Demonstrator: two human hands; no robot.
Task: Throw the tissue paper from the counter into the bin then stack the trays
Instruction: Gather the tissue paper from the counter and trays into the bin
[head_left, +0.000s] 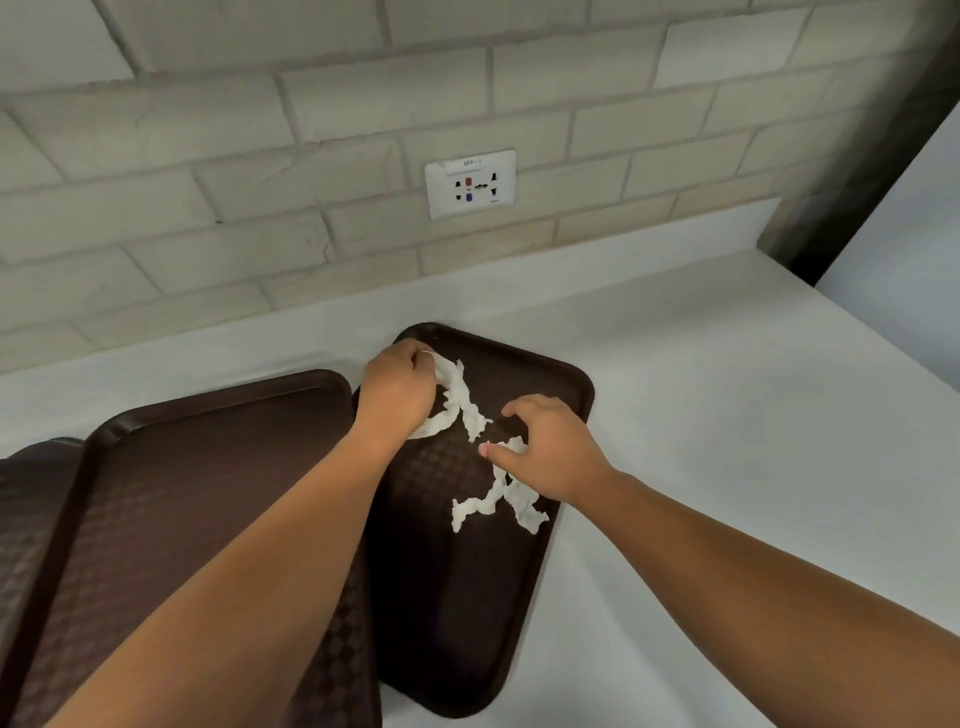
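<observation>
Three dark brown trays lie on the white counter (727, 441). On the right tray (467, 623) lie twisted strips of white tissue paper. My left hand (397, 392) grips the far strip of tissue (460, 397) near the tray's back corner. My right hand (545, 452) is over the near strip of tissue (498, 501), with its thumb and fingers curled on the strip's upper end. The middle tray (208, 467) overlaps the right tray's left side. A third tray (31, 493) shows partly at the far left. No bin is in view.
A brick wall with a white socket plate (470, 183) rises behind the counter. A pale panel (909, 234) stands at the right, past a dark gap. Bare counter stretches to the right of the trays.
</observation>
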